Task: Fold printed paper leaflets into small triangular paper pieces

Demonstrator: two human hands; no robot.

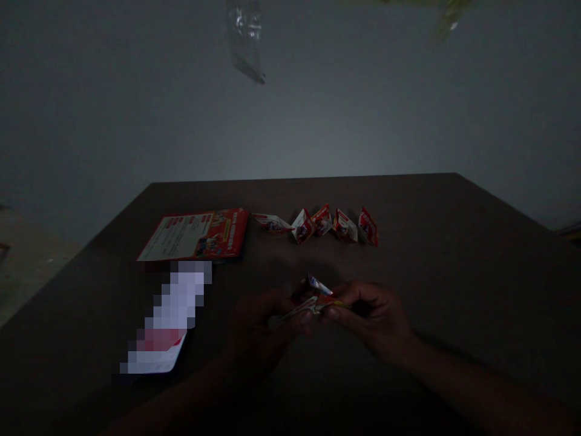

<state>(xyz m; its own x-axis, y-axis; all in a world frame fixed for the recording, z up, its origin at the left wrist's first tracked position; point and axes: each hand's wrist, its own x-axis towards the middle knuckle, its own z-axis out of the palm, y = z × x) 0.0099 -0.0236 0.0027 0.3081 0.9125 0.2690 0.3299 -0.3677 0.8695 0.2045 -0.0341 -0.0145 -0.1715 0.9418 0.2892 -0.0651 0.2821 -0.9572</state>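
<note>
Both the left hand (261, 321) and the right hand (379, 312) grip a small folded piece of red, white and blue printed paper (323, 301)

The piece is held up between the hands near the front middle of a dark brown, smooth-faced tabletop (436, 242). The left fingers and thumb are closed on its left side, the right fingers and thumb on its right side; the left hand is the darker of the two, so its exact finger placing is hard to make out. One fold with a pale, bluish face stands up above the rest of the paper.

Beyond the hands lies a row of five folded red-and-white printed paper pieces (345, 226), tilted at differing angles. Some touch or nearly touch; whether any are joined cannot be told. Just beside the left end of the row lies a flat rectangular red-and-white printed packet (236, 233), with rows of small text too dim to read.

Nearer the person, left of the left hand, a dark-edged phone with a lit white screen (154, 363) lies flat, much of it masked by coarse blocks. Behind everything rises a plain grey wall (340, 121), with a clear, crinkled plastic bag (246, 45) at the top of the view
</note>
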